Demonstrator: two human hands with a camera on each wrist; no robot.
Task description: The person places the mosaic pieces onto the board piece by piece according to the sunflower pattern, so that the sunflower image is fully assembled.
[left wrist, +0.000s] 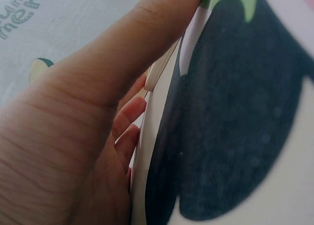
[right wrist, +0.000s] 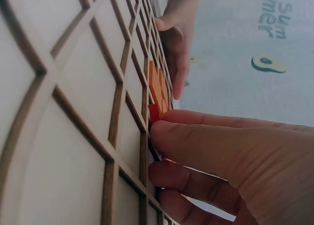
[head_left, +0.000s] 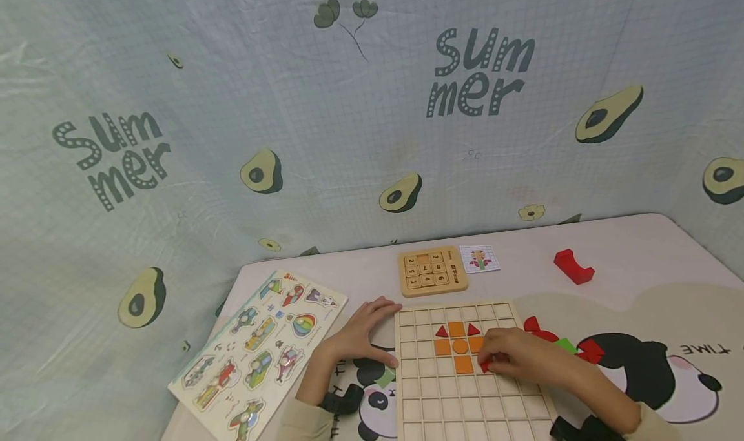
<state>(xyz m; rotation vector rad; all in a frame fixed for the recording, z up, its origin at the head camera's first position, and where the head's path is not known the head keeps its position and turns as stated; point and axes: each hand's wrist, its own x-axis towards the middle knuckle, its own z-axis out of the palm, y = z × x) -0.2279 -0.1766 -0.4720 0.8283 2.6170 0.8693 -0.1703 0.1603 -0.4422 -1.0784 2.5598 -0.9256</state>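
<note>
A wooden grid board lies on the table with orange squares, an orange round piece and two red triangles in its cells. My right hand pinches a small red piece between thumb and fingers, right at a cell to the lower right of the orange cross; the fingers partly cover it. At the board's left edge my left hand rests with thumb and fingers spread, fingertips at the rim. In the left wrist view the thumb reaches along the board's side.
Behind the board are a wooden number puzzle and a small pattern card. A red notched block lies at back right. Loose red pieces and a green piece lie right of the board. A picture puzzle board is at left.
</note>
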